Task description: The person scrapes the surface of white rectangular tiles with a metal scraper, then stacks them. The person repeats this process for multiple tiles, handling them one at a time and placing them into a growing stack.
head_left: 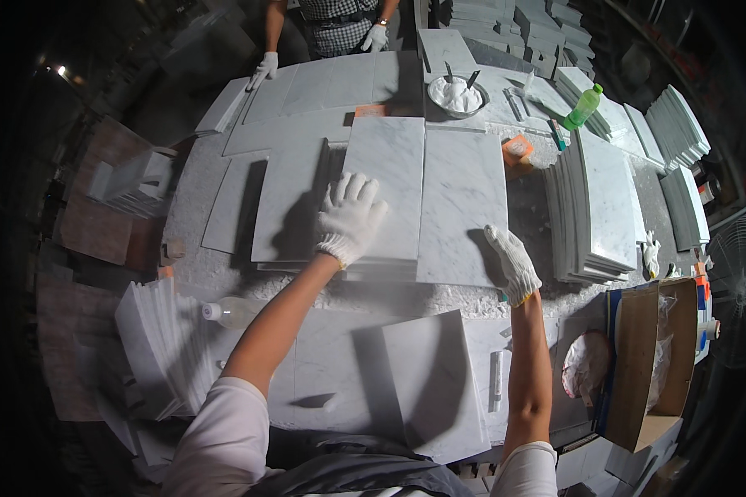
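Two pale grey-veined marble tiles lie side by side in front of me: a left tile (387, 157) on top of other tiles, and a right tile (462, 195) close against it. My left hand (352, 217), in a white knit glove, lies flat on the left tile with its fingers a little spread. At the near right edge of the right tile, my gloved right hand (514, 265) holds that edge; its fingers are partly hidden. Another marble tile (294, 207) sits just left of my left hand.
Tile stacks stand at right (593, 207) and lower left (162, 348). Beyond are a bowl of white paste (457, 97) and a green bottle (584, 106). A cardboard box (651, 364) is near right; a loose tile (435, 385) lies before me. Across the table, a person's gloved hand (264, 70) touches tiles.
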Tool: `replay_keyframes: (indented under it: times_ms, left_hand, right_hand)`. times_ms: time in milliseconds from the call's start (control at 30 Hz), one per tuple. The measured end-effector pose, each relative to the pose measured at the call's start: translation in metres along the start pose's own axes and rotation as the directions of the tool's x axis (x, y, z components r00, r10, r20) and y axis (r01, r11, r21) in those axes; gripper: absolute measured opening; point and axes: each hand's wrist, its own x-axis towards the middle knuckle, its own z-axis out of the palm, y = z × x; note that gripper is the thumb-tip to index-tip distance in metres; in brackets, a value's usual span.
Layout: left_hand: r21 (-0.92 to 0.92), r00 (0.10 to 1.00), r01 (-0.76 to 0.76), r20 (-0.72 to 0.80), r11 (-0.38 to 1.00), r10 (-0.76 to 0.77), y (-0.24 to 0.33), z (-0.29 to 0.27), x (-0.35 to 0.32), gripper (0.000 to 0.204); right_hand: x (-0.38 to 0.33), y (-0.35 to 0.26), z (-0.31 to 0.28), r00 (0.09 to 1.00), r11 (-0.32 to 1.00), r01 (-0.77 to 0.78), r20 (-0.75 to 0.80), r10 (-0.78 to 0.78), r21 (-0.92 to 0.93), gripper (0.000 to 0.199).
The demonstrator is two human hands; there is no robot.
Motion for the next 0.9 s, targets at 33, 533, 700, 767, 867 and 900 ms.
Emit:
replay_keyframes:
  times_ms: [33,533,700,767,867,900]
  left_hand:
    - [-0.010,1.000,0.005,0.016,1.000,-0.005,-0.001,0.002,0.000,0.040]
    - [-0.349,0.975,-0.116,-0.218,0.930,0.040,0.014,-0.007,-0.049,0.045]
    - [-0.978,0.984,0.174,0.168,-0.111,0.058,0.040,-0.069,-0.182,0.054]
    - [-0.717,0.686,0.626,0.694,-0.308,-0.220,0.047,-0.114,-0.230,0.057]
    - [-0.819,0.753,0.443,0.561,-0.366,-0.345,0.065,-0.161,-0.247,0.062]
    - [-0.787,0.785,0.392,0.556,-0.476,-0.273,0.067,-0.174,-0.252,0.066]
  right_hand:
    - [-0.005,-0.001,0.001,0.997,0.997,0.080,0.019,-0.081,0.005,0.039]
    - [-0.207,-0.065,0.088,0.983,0.937,-0.005,-0.172,0.069,0.348,0.031]
    - [-0.243,-0.098,0.108,0.986,0.950,-0.056,-0.133,0.101,0.307,0.028]
    - [-0.251,-0.103,0.115,0.999,0.956,-0.015,-0.046,0.030,0.293,0.025]
    - [-0.258,-0.109,0.129,0.995,0.960,0.102,-0.008,-0.103,0.262,0.021]
    - [-0.259,-0.110,0.135,0.997,0.927,0.061,0.029,-0.078,0.371,0.021]
